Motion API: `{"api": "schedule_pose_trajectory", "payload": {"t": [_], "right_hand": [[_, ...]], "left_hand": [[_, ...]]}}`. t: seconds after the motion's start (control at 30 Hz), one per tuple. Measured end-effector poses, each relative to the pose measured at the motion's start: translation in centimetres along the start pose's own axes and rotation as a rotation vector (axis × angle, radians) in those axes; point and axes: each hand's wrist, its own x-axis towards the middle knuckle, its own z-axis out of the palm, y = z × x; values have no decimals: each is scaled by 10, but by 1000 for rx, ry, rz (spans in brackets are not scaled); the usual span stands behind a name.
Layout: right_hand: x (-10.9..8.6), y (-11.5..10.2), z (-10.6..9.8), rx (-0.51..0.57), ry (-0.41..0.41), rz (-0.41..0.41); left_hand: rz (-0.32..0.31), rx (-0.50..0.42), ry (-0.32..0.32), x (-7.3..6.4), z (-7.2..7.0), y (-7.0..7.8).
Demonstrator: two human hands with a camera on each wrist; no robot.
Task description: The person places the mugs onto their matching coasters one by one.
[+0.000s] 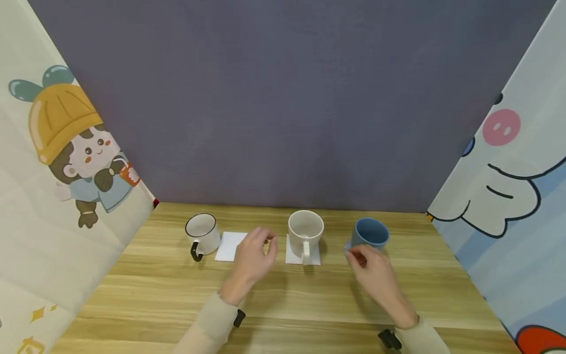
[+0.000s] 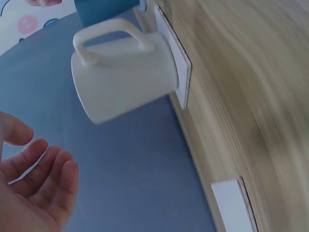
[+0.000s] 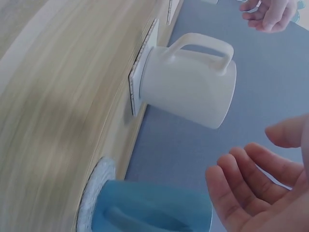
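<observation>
1. Landmark: the cream mug, which is standing upright on a square white coaster on the bench.
2. Left of the landmark, a bare coaster is lying flat; beyond it the black-handled mug is standing just beside. Contact between those two: cannot be told.
3. Right of the landmark, the blue mug is sitting on a pale, rough-textured coaster.
4. The left hand is hovering left of the landmark, fingers loosely bent, holding nothing. The right hand is hovering to its right, near the blue mug, likewise relaxed and unloaded.
5. Judgement: the step appears to be seating mugs on coasters, with the black-handled mug outstanding. Good practice would be gripping its handle, lifting clear of the coaster edge and lowering it centrally.
6. Brands, labels, writing: none is showing legibly on mugs or coasters.
</observation>
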Motion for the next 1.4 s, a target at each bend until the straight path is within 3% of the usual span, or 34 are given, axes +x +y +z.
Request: {"api": "schedule_pose_trajectory", "payload": {"t": [0.17,0.6,0.87,1.23,1.4], "right_hand": [[3,-6,5,44,-14,-39],[7,-18,14,83,-48,-16],[14,-29,21,132,-61,-28],[26,-42,26,189,-82,-32],[33,-50,28,203,-73,-62]], "left_hand": [[-42,3,34,-4,-11,-13],[-90,16,89,-19,-33,-48],[-128,105,137,-24,-52,-67],[-233,132,208,-32,-72,-87],[-323,142,207,-38,-81,-98]]}}
